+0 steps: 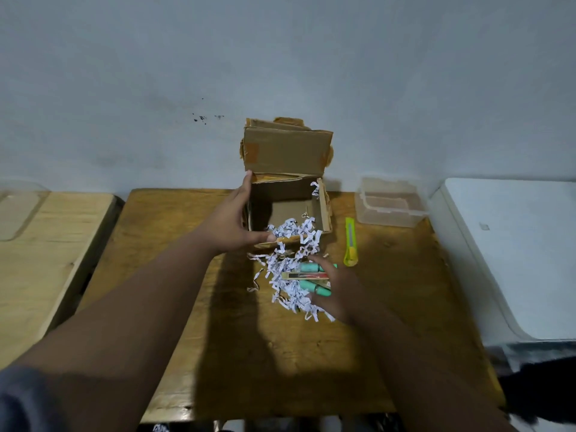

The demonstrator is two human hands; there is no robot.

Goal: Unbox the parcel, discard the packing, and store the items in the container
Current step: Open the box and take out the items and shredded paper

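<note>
- Two hands of mine are over the brown wooden table (174,275).
- My left hand (230,226) grips the left side of the cardboard box (280,188). My fingers lie up along its wall and my thumb hooks over the near rim.
- The box is open, and its back flap (285,151) stands up by the wall.
- Some shredded paper (290,266) spills from the box onto the table in front of it.
- My right hand (338,288) rests on that pile, with the fingers spread apart.
- Between those fingers lie two teal markers (311,267) and a flat pack (307,276), mixed in with the paper.
- A yellow-green utility knife (351,241) lies just right of the box.
- The clear plastic container (389,210) sits at the far right of the table, apart from the pile.
</note>
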